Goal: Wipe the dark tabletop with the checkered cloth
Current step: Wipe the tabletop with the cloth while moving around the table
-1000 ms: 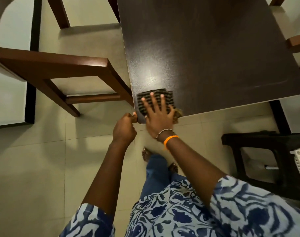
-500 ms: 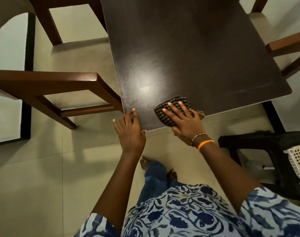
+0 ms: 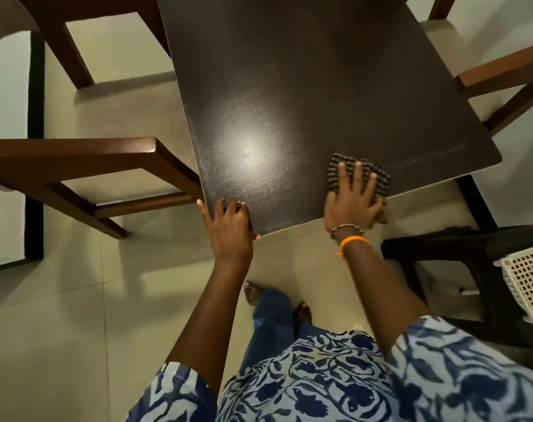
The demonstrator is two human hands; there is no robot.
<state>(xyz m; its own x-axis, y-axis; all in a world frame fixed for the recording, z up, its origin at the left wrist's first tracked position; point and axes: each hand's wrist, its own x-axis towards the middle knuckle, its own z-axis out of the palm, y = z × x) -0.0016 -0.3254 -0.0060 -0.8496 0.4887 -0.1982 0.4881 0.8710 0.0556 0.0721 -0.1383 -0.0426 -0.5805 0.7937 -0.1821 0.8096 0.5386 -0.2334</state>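
The dark tabletop (image 3: 304,95) fills the upper middle of the head view, with a bright glare patch near its front. A folded dark checkered cloth (image 3: 378,175) lies flat near the table's front edge, toward the right corner. My right hand (image 3: 352,202) presses on the cloth with its fingers spread; a corner of cloth hangs over the edge beside the palm. My left hand (image 3: 228,226) rests on the table's near left corner, fingers on top and thumb along the front edge, holding nothing.
A brown wooden chair (image 3: 85,166) stands left of the table, another chair (image 3: 502,74) at the right. A black stool (image 3: 460,257) and a white perforated basket (image 3: 527,278) sit at the lower right. My bare feet (image 3: 256,292) stand on pale floor tiles.
My right hand has slid the cloth to the right along the front edge, from the left corner toward the right corner. My left hand opened from a fist and settled on the left corner.
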